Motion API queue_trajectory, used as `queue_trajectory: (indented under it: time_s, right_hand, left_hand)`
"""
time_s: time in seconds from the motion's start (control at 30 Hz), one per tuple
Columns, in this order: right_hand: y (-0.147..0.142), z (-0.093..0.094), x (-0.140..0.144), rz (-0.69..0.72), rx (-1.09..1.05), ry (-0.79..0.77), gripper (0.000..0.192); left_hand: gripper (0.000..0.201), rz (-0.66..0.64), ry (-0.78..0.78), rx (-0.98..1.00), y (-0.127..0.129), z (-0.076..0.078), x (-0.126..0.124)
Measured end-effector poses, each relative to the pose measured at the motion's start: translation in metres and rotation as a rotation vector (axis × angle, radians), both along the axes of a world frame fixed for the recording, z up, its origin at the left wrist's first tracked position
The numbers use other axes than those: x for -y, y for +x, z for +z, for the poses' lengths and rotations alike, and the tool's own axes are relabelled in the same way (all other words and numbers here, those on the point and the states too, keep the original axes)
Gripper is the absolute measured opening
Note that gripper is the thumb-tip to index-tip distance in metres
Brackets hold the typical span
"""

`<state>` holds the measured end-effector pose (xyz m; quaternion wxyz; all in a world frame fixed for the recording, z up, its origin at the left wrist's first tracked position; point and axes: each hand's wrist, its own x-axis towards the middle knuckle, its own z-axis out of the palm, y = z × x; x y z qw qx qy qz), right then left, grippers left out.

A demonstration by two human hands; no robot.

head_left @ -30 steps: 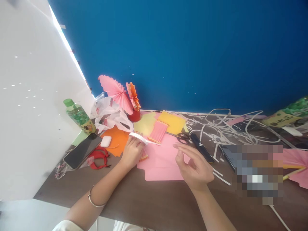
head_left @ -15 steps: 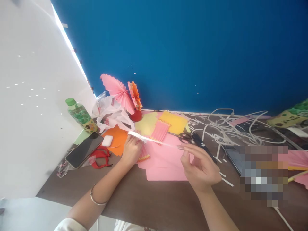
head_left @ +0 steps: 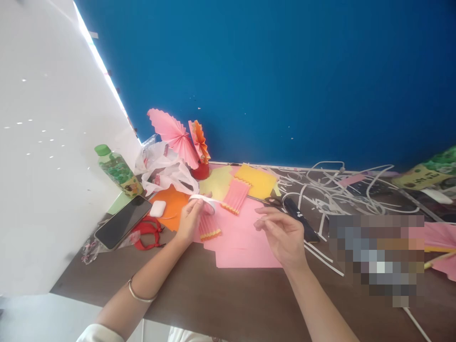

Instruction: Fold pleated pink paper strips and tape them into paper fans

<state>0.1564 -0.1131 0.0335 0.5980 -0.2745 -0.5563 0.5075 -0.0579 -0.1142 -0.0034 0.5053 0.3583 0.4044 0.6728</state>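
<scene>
My left hand is closed on a roll of white tape, held above the orange and pink paper. A short loose tape end points right from the roll. Off to the right, my right hand hovers over the pink sheets with its fingers apart; I see no tape in it. Beneath the roll is a pleated pink paper piece with a yellow-orange edge. Another pleated pink piece lies between the hands, partly over yellow paper.
At left are a green-capped bottle, a phone, a white earbud case and red cords. Pink folded fans stand by the blue wall beside a plastic bag. White cables tangle at right near a dark cylinder.
The tape strip stretched between my hands no longer spans them; only a short end shows at the roll. My right hand has shifted slightly left and its fingers have spread.
</scene>
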Motion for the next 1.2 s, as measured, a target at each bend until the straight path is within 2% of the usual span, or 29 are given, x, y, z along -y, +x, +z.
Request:
queue_trajectory:
  time_s: [0.17,0.37,0.5,0.67,0.8,1.0,1.1,1.2]
  right_hand:
    - [0.001,0.0,-0.002,0.081,0.023,-0.035,0.011]
    - [-0.003,0.009,-0.001,-0.098,0.294,-0.171,0.01]
    - [0.0,0.015,-0.005,-0.094,0.428,-0.246,0.019]
    - [0.007,0.013,-0.011,-0.077,0.512,-0.319,0.027]
    - [0.013,0.012,-0.015,-0.027,0.604,-0.289,0.03]
    - [0.018,0.019,-0.012,-0.03,0.928,-0.168,0.027]
    - [0.034,0.018,-0.006,-0.107,0.982,-0.13,0.023]
    - [0.066,0.011,0.002,-0.302,0.93,-0.16,0.022]
  left_hand:
    - [0.029,0.021,-0.035,0.036,-0.001,0.001,0.0]
    - [0.027,0.028,-0.039,0.026,-0.004,0.0,0.0]
    - [0.025,0.021,-0.047,0.119,-0.004,0.003,0.001]
    - [0.024,0.004,-0.052,0.249,-0.001,0.013,0.003]
    - [0.029,-0.012,-0.082,0.249,0.0,0.019,0.004]
    - [0.031,0.025,-0.039,0.01,0.006,0.024,0.01]
    - [0.03,0.105,-0.01,-0.088,-0.001,0.035,0.013]
    - [0.037,0.392,0.082,-0.026,-0.03,0.057,0.018]
